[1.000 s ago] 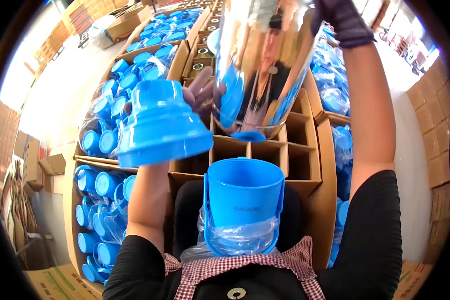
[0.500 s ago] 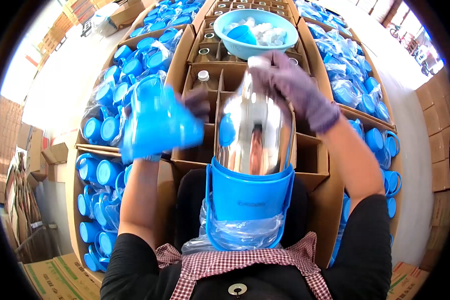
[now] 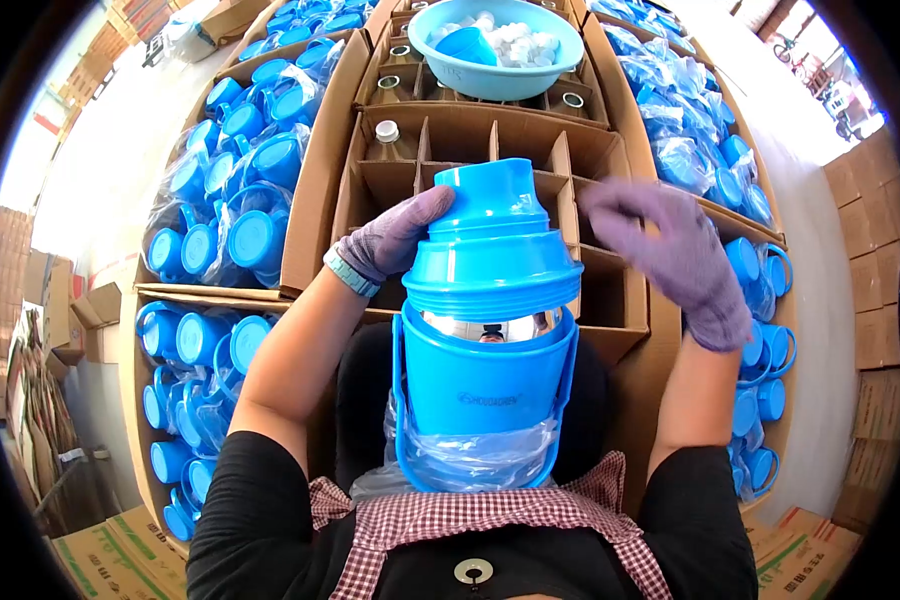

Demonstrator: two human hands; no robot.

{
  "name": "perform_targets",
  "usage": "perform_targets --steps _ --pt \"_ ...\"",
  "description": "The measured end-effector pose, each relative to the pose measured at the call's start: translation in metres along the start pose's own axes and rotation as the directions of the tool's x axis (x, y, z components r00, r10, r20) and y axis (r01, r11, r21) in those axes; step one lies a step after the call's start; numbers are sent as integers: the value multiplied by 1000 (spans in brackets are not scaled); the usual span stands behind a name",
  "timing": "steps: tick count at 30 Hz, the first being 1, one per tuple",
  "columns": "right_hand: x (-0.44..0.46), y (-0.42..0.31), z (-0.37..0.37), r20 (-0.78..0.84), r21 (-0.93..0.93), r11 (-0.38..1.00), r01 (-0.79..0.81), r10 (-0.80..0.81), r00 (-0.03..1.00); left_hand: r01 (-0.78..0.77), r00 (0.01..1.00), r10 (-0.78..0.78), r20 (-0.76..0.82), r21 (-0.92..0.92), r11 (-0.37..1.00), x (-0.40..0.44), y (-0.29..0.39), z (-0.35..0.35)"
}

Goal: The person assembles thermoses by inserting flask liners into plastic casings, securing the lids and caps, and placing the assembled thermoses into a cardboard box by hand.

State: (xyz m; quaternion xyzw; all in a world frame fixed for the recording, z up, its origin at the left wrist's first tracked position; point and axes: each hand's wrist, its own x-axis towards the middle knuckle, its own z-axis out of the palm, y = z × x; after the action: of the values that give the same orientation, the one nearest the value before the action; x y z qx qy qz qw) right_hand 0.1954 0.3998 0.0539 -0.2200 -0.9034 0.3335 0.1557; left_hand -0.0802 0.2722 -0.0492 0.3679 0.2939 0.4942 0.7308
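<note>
A blue thermos body (image 3: 485,380) with a side handle stands upright between my knees, clear plastic film (image 3: 490,455) wrapped round its lower part. A band of the silvery glass liner (image 3: 510,328) shows above its rim. Over the liner sits the blue thermos shoulder (image 3: 495,265), a stepped collar with a spout, still apart from the body's rim. My left hand (image 3: 400,235), in a purple-grey glove, grips the shoulder's left side with the thumb near the spout. Off to the right, my right hand (image 3: 665,235) is in the air, holding nothing, its gloved fingers bent and apart.
A divided carton (image 3: 450,130) lies ahead, one white-capped liner (image 3: 388,140) in its back-left cell. Behind it, a light-blue basin (image 3: 515,85) holds white caps and a blue cup. Cartons of bagged blue cups (image 3: 255,240) flank both sides.
My left hand has brought the blue shoulder from the left over the liner, covering it. My right hand has let go of the liner's neck and moved right.
</note>
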Motion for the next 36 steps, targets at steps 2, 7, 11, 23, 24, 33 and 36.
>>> perform_targets --steps 2,7,11,23,24,33,36 --pt "32 -4 36 -245 57 937 346 -323 914 -19 1000 20 -12 57 998 -4 4 4" --pt "58 -3 55 -72 161 962 220 -211 975 -14 1000 8 28 226 974 0 6 -1" --pt "45 -24 59 -250 402 798 449 -376 892 17 999 -23 27 209 978 -3 4 4" --pt "12 -30 85 -182 227 956 184 -144 973 52 997 -48 -56 72 996 -32 -1 33" --pt "11 -27 84 -169 323 933 155 -104 980 40 995 -28 -97 125 991 -34 0 36" --pt "3 39 142 37 971 235 -39 13 999 348 781 362 -508 836 424 -62 14 128" --pt "-16 7 114 14 946 321 -52 119 993 193 842 317 -436 793 578 -65 9 102"
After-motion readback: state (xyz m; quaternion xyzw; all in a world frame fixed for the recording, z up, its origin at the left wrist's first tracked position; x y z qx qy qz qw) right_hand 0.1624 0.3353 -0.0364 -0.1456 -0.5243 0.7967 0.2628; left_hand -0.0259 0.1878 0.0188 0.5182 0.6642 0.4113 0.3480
